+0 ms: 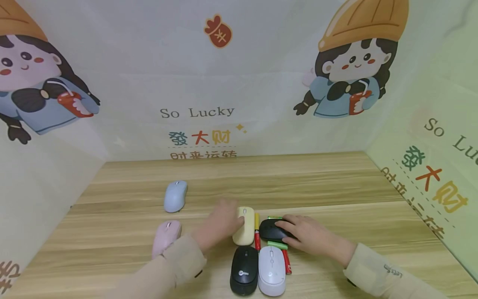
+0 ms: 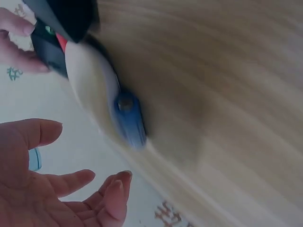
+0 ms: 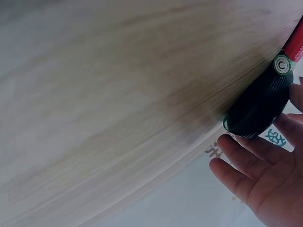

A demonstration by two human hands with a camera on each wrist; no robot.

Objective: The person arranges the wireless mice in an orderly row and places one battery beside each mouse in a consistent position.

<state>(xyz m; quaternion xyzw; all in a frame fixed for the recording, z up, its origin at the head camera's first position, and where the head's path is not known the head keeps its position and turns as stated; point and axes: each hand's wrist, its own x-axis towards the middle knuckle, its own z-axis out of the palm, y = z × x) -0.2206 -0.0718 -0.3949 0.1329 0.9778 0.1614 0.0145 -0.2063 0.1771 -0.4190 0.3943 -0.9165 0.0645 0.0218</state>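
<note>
the left hand [image 1: 220, 222] has straight, spread fingers at the left side of the yellow mouse [image 1: 244, 226]; the wrist view is blurred, so contact is unclear. the right hand [image 1: 311, 236] lies with relaxed fingers on the small black mouse [image 1: 271, 229], hiding its right half. red and green batteries [image 1: 257, 232] lie between and under the mice, partly covered. nearer the person sit a black mouse [image 1: 244, 270] and a white mouse [image 1: 271, 270]; blue [image 1: 175, 196] and pink [image 1: 166, 236] mice lie left on the wooden table [image 1: 336, 187].
</note>
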